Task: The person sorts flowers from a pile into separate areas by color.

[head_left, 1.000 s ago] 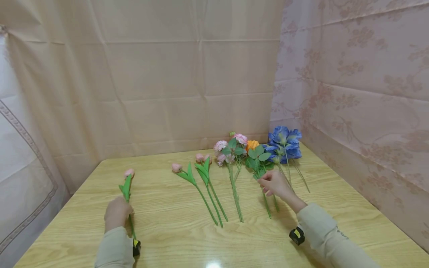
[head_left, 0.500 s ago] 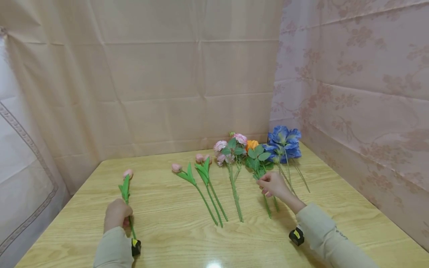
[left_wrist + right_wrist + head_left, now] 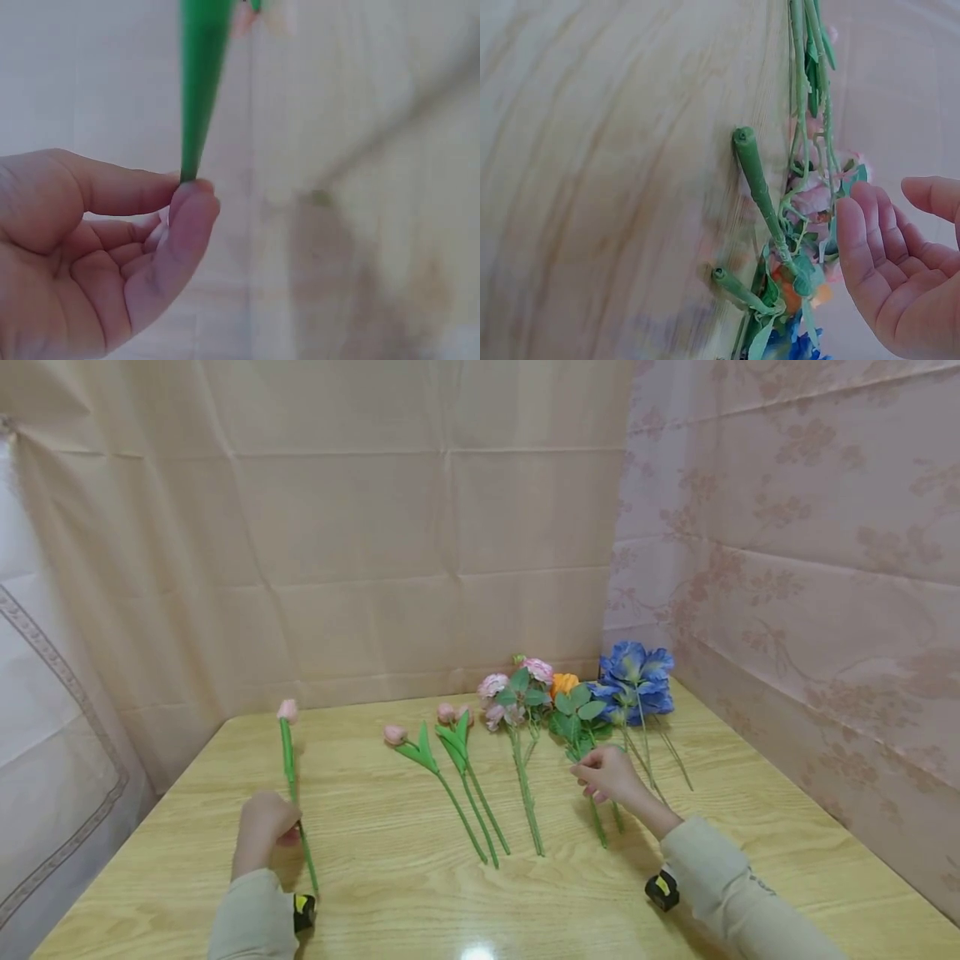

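In the head view, my left hand pinches the thin green stem of a pink tulip at the table's left. The left wrist view shows that stem between thumb and index fingertip. The tulip's head points away from me and its stem end towards me. Over the green stems of the orange flowers hovers my right hand. Its thumb stands apart from the loosely bent fingers in the right wrist view, with nothing between them. Three more pink tulips lie mid-table.
Pink ruffled flowers lie between the tulips and the orange flowers. Blue flowers lie at the back right of the wooden table. A beige curtain hangs behind it, and a patterned pink cloth on the right.
The tulip in my left hand has swung upright and its head has moved further back; the hand has shifted slightly forward and right. My right hand has barely moved.
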A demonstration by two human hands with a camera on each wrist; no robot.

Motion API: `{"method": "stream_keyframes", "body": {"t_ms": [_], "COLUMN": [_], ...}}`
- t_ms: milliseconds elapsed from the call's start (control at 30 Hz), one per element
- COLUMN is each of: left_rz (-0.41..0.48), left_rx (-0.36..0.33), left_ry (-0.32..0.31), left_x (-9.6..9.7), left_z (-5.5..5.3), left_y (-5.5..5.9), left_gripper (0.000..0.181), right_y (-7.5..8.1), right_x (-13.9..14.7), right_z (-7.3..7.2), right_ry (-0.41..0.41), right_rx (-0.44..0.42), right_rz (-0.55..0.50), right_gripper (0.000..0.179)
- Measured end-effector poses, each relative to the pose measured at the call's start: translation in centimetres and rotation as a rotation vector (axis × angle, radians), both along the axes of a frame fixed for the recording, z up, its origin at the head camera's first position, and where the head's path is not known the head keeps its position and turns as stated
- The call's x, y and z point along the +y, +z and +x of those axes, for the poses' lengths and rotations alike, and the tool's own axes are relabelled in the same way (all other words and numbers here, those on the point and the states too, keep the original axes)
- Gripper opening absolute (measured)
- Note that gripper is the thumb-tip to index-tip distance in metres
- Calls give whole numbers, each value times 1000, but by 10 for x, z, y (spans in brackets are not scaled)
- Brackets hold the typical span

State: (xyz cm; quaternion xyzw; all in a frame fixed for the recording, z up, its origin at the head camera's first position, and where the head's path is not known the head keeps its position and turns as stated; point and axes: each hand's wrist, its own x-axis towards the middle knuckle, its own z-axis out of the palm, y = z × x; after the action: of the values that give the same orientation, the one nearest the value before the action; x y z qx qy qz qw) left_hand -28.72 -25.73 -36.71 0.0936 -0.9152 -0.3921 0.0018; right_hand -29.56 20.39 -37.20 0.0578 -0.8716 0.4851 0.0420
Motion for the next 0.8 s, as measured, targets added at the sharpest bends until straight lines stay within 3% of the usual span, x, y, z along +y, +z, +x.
{"method": "stream_keyframes", "body": {"t_ms": [200, 800], "left_rz": [89, 235], "left_rx": [31, 96], "left_ry": [-33, -164], "left_x": [15, 67], "left_z": [1, 6], "left_y": [14, 38], "left_gripper": [13, 9], "right_y": [9, 2], "right_x": [-10, -31], "right_z": [6, 6], "right_ry": [-52, 64], "right_rx": [-28, -43], "right_rz": [33, -3], "right_gripper": [19, 18]}}
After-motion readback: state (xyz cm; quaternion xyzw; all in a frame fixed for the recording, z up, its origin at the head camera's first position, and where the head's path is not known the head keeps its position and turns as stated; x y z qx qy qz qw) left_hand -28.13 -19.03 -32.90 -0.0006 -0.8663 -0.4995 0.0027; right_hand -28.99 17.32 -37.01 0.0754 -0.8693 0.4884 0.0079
